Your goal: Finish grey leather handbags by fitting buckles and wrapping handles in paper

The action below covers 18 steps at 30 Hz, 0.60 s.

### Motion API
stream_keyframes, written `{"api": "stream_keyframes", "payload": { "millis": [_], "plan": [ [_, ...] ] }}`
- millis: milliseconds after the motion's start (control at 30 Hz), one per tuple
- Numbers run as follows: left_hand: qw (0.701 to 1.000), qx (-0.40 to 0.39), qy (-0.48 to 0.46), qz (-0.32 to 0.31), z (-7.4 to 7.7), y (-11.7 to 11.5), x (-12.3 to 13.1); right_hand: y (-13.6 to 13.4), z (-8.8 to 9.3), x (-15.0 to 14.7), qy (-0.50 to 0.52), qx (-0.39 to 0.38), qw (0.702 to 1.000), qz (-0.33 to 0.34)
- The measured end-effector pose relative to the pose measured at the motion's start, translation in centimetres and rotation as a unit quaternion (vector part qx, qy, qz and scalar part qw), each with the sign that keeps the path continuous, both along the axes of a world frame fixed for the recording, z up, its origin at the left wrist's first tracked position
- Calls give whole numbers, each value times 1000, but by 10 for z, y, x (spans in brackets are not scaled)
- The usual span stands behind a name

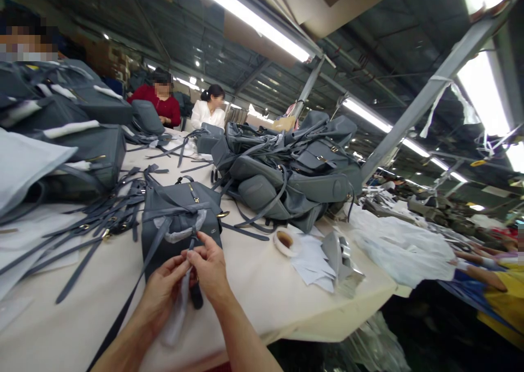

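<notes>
A blue-grey leather bag [182, 205] with a gold zip pull and a white-wrapped handle [177, 234] stands on the table in front of me. At its near side, my left hand [166, 282] and my right hand [209, 265] meet, thumbs and fingers closed on a narrow grey strap [191, 244]. A whitish, translucent wrapping [179, 313] hangs down from between my hands. Beside it the dark end of a strap [197, 296] points toward me. My fingers hide the exact spot being pinched.
A big heap of similar bags [295, 178] lies beyond, and more bags [90, 159] stand at left near loose buckled straps [102, 222]. At right are a small dish of brown stuff [284, 241], white papers [313, 265] and plastic sheeting [403, 246]. Several people work around.
</notes>
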<state>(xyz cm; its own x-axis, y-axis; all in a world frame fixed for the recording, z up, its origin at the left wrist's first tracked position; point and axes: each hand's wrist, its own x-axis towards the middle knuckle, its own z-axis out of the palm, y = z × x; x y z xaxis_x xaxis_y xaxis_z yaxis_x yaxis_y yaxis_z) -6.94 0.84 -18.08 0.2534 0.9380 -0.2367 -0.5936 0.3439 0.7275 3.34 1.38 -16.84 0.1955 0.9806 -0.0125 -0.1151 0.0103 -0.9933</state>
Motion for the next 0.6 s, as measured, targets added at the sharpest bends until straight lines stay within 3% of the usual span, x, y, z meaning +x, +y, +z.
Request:
{"api": "stream_keyframes", "payload": {
  "millis": [133,267,467,600],
  "plan": [
    [1000,-2,-4,-25,-1,1,-4,-1,0,-2,31,0,999,28],
    [1000,5,2,-25,-6,1,-2,-3,-2,12,-42,9,999,16],
    [1000,9,14,-8,-13,1,1,-5,-5,94,-144,-16,983,-114],
    [1000,5,8,-13,-13,0,1,-9,-13,144,-224,-37,963,-144]
  ]
}}
